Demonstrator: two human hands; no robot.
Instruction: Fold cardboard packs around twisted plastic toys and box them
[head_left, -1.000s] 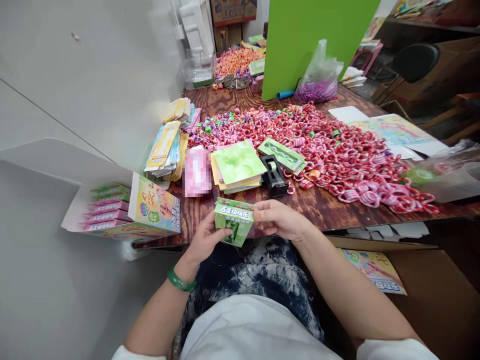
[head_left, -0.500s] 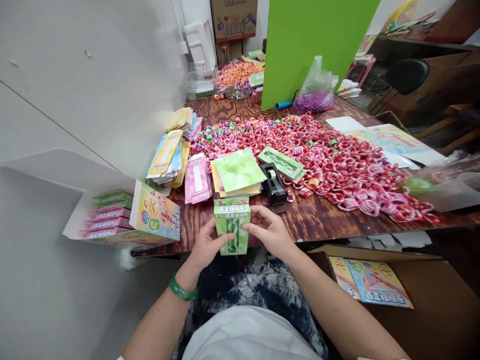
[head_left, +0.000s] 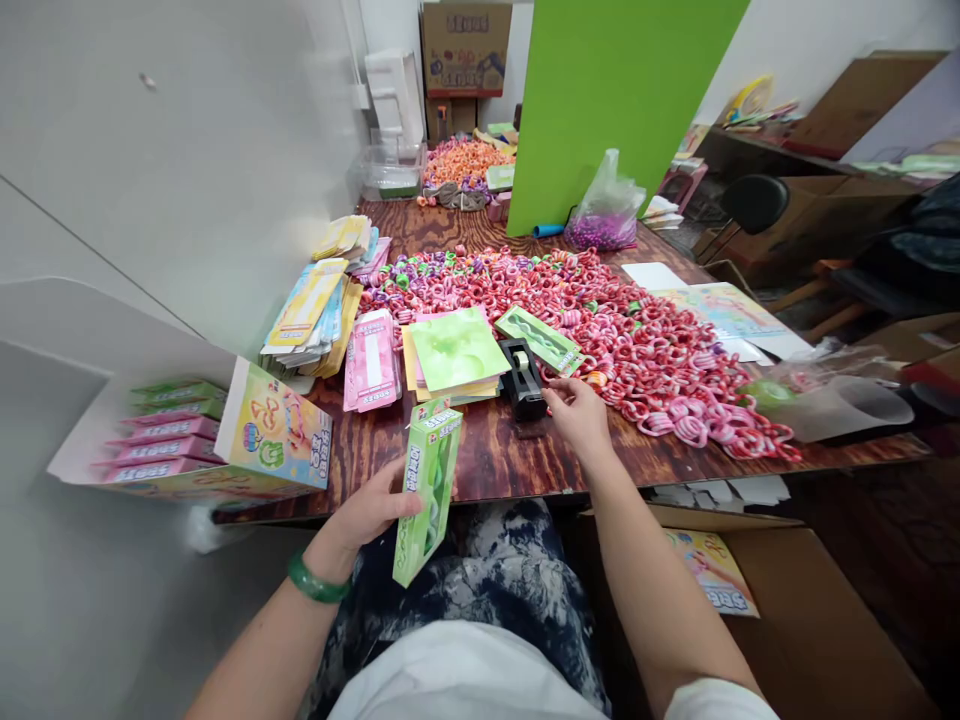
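A green windowed box (head_left: pixel 429 490) stands tilted above my lap, its narrow side turned toward me. My left hand (head_left: pixel 375 508) is closed around its left side, thumb on the front. At the near end of the black tape dispenser (head_left: pixel 523 380) is my right hand (head_left: pixel 574 410), thumb and fingers pinched together; whatever is between them is too small to make out. Just left of the dispenser, a green square sheet (head_left: pixel 459 348) tops a stack of cards. Behind the dispenser lies another green windowed box (head_left: pixel 540 338).
Red and pink rings (head_left: pixel 637 350) cover much of the table. Pink packages (head_left: pixel 373 362) and yellow and blue cards (head_left: pixel 307 310) are at left. A display carton (head_left: pixel 281 430) holds pink and green boxes. An open cardboard box (head_left: pixel 810 620) sits below right.
My right hand has let go of the green box and moved right to the tape dispenser. My left hand has turned and tilted the box, lowering it slightly. The camera view has shifted.
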